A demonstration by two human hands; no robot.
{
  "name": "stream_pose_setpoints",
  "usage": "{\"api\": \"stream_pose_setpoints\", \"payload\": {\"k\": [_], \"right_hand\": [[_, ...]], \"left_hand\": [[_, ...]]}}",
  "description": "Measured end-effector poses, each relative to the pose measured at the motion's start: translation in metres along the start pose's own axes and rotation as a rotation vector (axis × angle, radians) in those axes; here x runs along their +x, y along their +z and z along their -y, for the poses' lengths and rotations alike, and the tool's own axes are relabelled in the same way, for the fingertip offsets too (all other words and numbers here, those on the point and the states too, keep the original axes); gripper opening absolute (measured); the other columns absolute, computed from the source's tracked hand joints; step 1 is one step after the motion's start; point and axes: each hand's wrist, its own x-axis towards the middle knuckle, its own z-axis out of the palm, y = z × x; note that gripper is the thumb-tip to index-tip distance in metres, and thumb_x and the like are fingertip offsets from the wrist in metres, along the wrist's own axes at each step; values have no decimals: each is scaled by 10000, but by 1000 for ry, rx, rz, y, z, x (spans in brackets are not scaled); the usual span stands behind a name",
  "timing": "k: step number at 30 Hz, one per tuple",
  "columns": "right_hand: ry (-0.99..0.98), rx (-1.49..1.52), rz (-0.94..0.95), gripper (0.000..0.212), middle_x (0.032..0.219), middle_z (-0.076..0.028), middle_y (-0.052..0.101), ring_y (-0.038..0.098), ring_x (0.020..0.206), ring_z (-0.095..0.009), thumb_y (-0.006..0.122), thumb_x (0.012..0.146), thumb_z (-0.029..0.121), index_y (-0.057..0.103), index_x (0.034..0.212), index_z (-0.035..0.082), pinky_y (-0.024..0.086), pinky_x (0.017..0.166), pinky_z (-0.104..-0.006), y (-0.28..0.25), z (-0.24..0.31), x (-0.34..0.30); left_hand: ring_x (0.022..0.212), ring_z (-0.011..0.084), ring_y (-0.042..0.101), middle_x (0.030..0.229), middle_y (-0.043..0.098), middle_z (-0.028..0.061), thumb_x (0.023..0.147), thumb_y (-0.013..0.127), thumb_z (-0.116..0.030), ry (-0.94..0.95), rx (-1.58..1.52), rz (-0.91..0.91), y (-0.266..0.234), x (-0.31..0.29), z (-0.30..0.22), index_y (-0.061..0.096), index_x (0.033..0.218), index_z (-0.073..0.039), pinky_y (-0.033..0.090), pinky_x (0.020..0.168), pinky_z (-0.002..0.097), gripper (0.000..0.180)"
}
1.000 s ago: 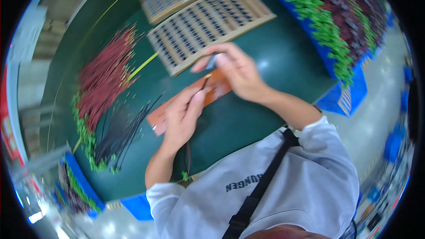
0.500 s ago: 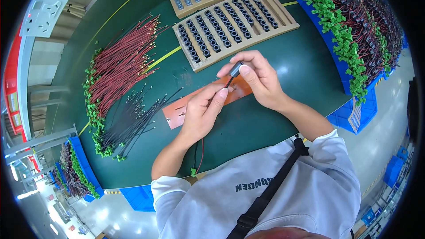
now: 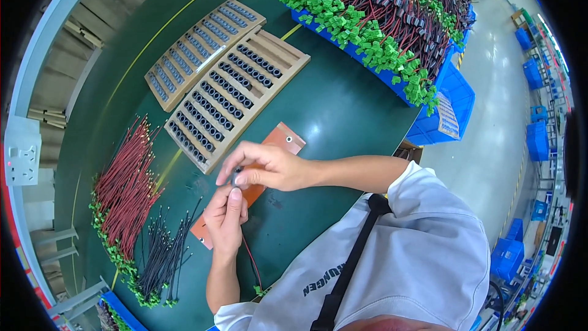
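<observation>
Dark part (image 3: 236, 176) looks small and mostly hidden.

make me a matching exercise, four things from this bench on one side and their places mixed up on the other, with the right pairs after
Things
1. Loose red wires
2. Orange board
3. Large blue bin
4. Small dark part

Places
A. Between the left hand and the right hand
B. At the table's far right, heaped with wiring
C. At the left, beyond the loose black wires
D. Flat on the green table, partly hidden

Pairs: 1-C, 2-D, 3-B, 4-A
</observation>
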Motion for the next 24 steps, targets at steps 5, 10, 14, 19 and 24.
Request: {"api": "stream_pose_setpoints", "payload": {"k": [5,10,14,19,24], "right_hand": [[138,83,-50,293,1215,-52,646,609,1026,-98,669,1005,119,607,1269,7,525,871,-274,5,0,-2],[238,213,98,283,1183,-39,640,614,989,-86,650,1021,144,637,1262,-5,526,833,-269,4,-1,-2],[284,54,198,273,1131,-47,662,629,890,-84,549,1078,182,650,1239,-14,524,768,-260,1,-3,-4],[214,287,-28,297,1095,-69,686,636,842,-94,506,1098,210,643,1235,-15,533,767,-255,-12,8,7],[276,247,-2,327,1052,-59,678,640,836,-95,529,1091,239,636,1267,-15,537,769,-265,-23,22,17]], "left_hand": [[807,86,606,969,673,73,951,666,33,9,-132,-20,5,3,2,417,1412,-45,475,671,218,529],[1038,193,653,1217,645,173,859,673,145,58,-167,0,17,4,-11,199,1544,-81,543,880,322,863],[963,216,664,1177,630,173,860,681,129,58,-204,1,21,7,-16,162,1575,-88,564,853,353,910],[642,132,578,928,632,106,985,629,-21,-51,-200,37,0,-3,-23,331,1507,-36,520,593,266,602],[527,63,438,652,530,8,1080,531,-162,-234,43,96,-23,-19,-14,654,1209,34,394,480,222,265]]}}
